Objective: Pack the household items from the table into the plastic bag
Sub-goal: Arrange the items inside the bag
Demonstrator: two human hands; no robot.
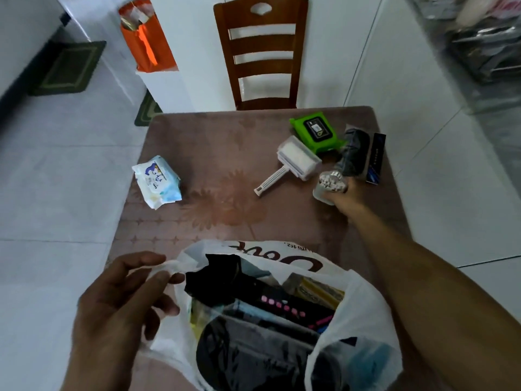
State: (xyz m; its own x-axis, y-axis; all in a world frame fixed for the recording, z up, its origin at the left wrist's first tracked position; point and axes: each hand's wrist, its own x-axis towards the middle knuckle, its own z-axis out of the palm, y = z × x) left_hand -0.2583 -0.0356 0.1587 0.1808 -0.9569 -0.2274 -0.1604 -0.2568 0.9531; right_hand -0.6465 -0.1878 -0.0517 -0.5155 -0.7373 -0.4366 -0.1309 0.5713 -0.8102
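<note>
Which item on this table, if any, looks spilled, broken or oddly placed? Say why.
Nothing stands out. The lint roller, green pack and wipes lie loose but intact on the table. The right hand holds a swab jar upright; the left hand holds the bag open.

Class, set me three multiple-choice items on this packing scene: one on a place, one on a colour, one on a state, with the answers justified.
1. Where does the blue-and-white wipes pack lie on the table?
A. left side
B. right side
C. inside the bag

2. What colour is the flat wipes pack near the chair?
A. red
B. green
C. yellow

3. What is the right hand doing?
A. lying open and idle
B. gripping the cotton swab jar
C. holding the plastic bag

Answers: 1 A, it lies alone on the left. 2 B, its wrapper is bright green. 3 B, its grip closes around the jar.
</note>
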